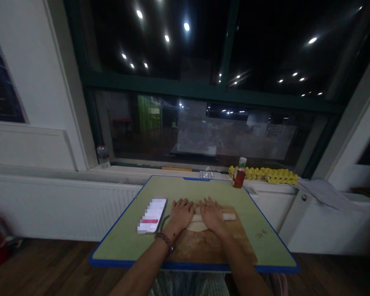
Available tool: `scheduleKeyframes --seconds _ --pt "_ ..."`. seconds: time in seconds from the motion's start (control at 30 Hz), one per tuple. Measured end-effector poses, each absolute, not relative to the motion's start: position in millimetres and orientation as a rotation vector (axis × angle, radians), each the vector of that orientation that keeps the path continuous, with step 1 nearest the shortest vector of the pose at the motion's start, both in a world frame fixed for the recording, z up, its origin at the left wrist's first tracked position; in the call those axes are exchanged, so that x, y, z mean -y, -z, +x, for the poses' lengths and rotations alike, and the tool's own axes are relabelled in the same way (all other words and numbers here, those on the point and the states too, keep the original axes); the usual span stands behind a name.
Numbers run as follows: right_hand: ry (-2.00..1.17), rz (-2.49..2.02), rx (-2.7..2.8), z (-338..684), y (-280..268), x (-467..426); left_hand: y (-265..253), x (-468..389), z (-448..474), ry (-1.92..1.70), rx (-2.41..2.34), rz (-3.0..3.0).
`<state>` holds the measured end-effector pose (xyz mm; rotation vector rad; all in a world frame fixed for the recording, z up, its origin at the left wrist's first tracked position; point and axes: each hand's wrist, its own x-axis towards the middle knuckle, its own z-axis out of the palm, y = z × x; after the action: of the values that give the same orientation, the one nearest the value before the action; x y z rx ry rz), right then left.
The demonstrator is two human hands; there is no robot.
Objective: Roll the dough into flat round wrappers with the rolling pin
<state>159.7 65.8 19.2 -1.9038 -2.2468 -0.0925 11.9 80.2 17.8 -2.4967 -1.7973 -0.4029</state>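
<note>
A pale rolling pin [229, 216] lies crosswise on a wooden board [209, 246], its right end showing past my hand. My left hand [181, 214] rests on its left part, fingers stretched forward and spread. Over the middle of the pin lies my right hand [212, 213], also flat with its fingers apart. Between and below the hands, a thin sheet of pale dough [197, 226] is spread on the board, partly covered by the pin and hands. The pin's left end is hidden by my left hand.
A phone [152, 216] with a lit screen lies left of the board on the green, blue-edged table [123, 238]. At the table's far right corner stands a bottle of reddish liquid [239, 174]. Yellow egg trays [265, 174] and a clear bottle [103, 156] are on the windowsill.
</note>
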Motion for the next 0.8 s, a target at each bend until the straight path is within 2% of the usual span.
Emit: scheduleKeyframes --seconds 0.4,0.7,0.8 --pt "0.217 -1.649 2.187 172.0 10.6 -21.1 0.4 -30.3 4.1 0.637 1.493 -2.487" --pt "0.092 -1.852 2.165 158.0 -6.7 -78.2 -10.5 -79.7 13.0 0.469 1.774 -2.418" --pt "0.006 -1.750 2.162 166.2 -9.6 -86.2 -10.5 -85.3 9.4 0.480 1.811 -2.417"
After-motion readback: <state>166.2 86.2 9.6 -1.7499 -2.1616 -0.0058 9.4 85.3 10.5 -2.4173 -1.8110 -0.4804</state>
